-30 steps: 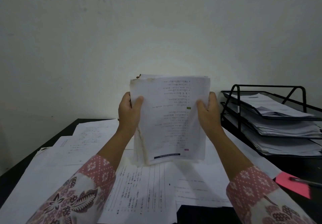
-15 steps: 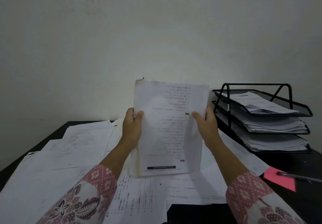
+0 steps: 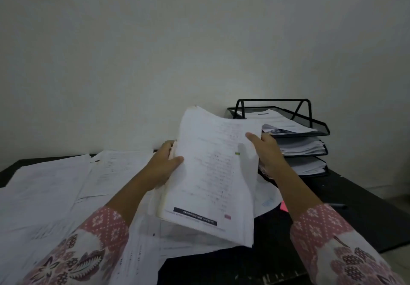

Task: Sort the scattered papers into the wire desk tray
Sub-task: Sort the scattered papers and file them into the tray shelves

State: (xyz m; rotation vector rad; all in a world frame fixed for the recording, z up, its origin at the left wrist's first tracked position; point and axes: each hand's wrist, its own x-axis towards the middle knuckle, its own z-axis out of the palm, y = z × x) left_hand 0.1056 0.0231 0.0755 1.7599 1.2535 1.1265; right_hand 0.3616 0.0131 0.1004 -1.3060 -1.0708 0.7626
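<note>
A thick stack of papers (image 3: pixel 213 173) is held up in the air over the dark desk (image 3: pixel 366 207), a little tilted, with its top leaning toward the wire desk tray (image 3: pixel 319 127). The top sheet is white with rows of small print that are too blurry to read. It has a dark bar with white letters near the bottom, a small green mark on the right side and a small pink mark low down. The left edge of the stack looks yellowed and worn, and the top left corner is bent and stained. The left hand (image 3: pixel 163 169) grips the left edge, with the thumb on the front and the fingers curled behind. The right hand (image 3: pixel 266 151) grips the right edge, with the thumb pressed on the front of the top sheet and the fingers behind. Both arms wear pink sleeves (image 3: pixel 332 247) with white flower patterns. The tray is black, has three levels and stands just behind the right hand, against the pale wall (image 3: pixel 155 51). Each level has white papers in it. Many loose white sheets (image 3: pixel 55 191) lie spread over the left and middle of the desk, under the stack. A small pink note (image 3: pixel 283 207) peeks out near the right wrist, and a dark pen (image 3: pixel 338 206) lies close by.
</note>
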